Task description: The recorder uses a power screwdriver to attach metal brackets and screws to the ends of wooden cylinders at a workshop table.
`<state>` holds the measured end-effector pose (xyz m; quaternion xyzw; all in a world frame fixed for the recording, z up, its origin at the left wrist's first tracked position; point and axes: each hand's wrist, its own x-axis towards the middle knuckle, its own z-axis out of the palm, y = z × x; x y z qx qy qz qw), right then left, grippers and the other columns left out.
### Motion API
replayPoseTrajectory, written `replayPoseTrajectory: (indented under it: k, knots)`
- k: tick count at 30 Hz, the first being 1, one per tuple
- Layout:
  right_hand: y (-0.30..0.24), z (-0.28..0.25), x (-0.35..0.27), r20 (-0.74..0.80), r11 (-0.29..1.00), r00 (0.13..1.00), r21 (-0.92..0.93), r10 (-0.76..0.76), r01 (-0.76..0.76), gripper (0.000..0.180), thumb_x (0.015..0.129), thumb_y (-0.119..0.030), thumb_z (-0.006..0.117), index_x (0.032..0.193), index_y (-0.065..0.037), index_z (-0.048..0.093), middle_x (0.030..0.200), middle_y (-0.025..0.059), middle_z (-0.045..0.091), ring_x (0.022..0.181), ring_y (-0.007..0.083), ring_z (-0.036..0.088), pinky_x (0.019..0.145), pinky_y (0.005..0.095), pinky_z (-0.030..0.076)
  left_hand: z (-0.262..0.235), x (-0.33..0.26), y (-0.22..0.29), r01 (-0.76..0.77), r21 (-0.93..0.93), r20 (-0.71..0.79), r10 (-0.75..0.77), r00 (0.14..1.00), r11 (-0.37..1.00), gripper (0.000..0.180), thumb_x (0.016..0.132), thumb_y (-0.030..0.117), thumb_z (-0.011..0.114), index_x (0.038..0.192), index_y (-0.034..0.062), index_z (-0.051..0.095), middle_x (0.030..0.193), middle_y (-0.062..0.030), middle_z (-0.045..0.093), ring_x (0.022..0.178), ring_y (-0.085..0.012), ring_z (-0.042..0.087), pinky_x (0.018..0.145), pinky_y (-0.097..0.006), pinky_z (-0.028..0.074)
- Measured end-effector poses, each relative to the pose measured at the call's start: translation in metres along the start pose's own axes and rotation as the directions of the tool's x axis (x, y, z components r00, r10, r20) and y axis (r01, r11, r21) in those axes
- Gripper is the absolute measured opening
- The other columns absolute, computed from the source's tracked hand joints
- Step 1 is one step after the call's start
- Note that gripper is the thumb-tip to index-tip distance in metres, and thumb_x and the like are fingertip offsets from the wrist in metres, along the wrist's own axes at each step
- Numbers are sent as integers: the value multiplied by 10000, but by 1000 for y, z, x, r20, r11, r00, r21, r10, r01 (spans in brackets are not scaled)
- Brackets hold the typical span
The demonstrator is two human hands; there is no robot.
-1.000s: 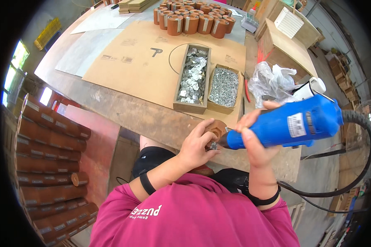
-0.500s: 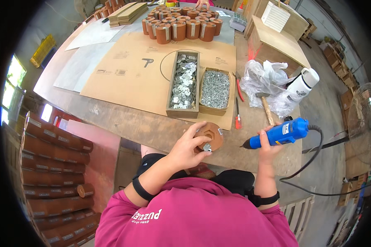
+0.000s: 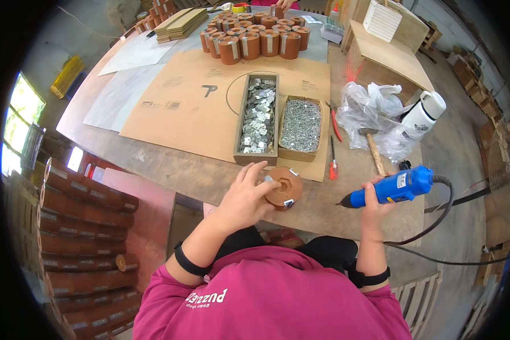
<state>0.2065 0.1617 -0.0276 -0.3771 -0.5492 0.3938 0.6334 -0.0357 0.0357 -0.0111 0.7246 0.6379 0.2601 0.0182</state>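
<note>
My left hand [image 3: 245, 197] curls its fingers around the left side of a round brown wooden piece [image 3: 289, 180] at the table's near edge. That piece has a stepped hole in its middle, and small metal plates show at its rim. One finger reaches over its top face. In my right hand [image 3: 372, 205] is a blue electric screwdriver [image 3: 395, 187], its dark tip pointing left toward the wooden piece but apart from it. Beyond my hands stand a long wooden box of small metal plates [image 3: 259, 119] and a carton of screws [image 3: 300, 126].
Several brown cylinders [image 3: 249, 45] stand grouped at the back, where another person's hand [image 3: 283, 4] touches one. Right of the carton lie red-handled pliers [image 3: 336, 124], a screwdriver [image 3: 333, 169], a hammer [image 3: 374, 150], plastic bags [image 3: 360, 107] and a white bottle [image 3: 422, 116]. Stacked brown rolls [image 3: 85, 221] lie left.
The wooden piece has been turned and now sits flatter, with metal plates showing at different places on its rim. My left fingers have shifted to its left side. The electric screwdriver stays in my right hand.
</note>
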Motion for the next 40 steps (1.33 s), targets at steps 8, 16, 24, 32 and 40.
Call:
replayPoseTrajectory:
  k: [8, 16, 24, 32, 40]
  knots:
    - [5, 0, -3, 56, 999, 997, 24, -46, 44, 553, 659, 75, 586, 1132, -26, 318, 834, 60, 495, 757, 133, 524, 721, 282, 444, 42, 4, 22, 153, -402, -198, -249, 948, 903, 446, 518, 132, 784, 868, 64, 516, 1193, -214, 365, 981, -379, 494, 782, -379, 452]
    - [6, 0, -9, 79, 995, 992, 6, -98, 97, 566, 657, 79, 587, 1141, -26, 313, 834, 59, 493, 766, 134, 516, 744, 289, 433, 36, 16, 8, 122, -495, -16, -149, 989, 860, 424, 546, 136, 773, 874, 65, 513, 1205, -186, 361, 1003, -363, 479, 802, -375, 436]
    - [3, -2, -6, 45, 996, 997, 71, -65, 62, 558, 664, 70, 580, 1145, -21, 311, 828, 63, 489, 757, 136, 514, 733, 283, 442, 15, 46, -24, 153, -626, -60, -243, 968, 765, 467, 688, 244, 715, 1042, 55, 474, 1139, -121, 416, 1025, -222, 450, 821, -324, 410]
    - [7, -1, -3, 26, 998, 999, 41, -38, 37, 565, 659, 64, 582, 1143, -28, 307, 826, 64, 488, 747, 133, 508, 703, 272, 444, 16, 116, -108, 452, -30, 79, -449, 890, 892, 198, 692, 99, 630, 886, 63, 603, 947, -93, 577, 907, -225, 545, 774, -335, 426]
    - [16, -7, -6, 99, 994, 989, 26, -112, 110, 573, 691, 48, 568, 1187, -45, 296, 885, 66, 479, 764, 151, 516, 700, 326, 480, 18, 130, -126, 77, 572, 328, -314, 891, 817, 306, 598, 167, 686, 898, 134, 640, 1001, -73, 554, 1007, -248, 479, 845, -398, 376]
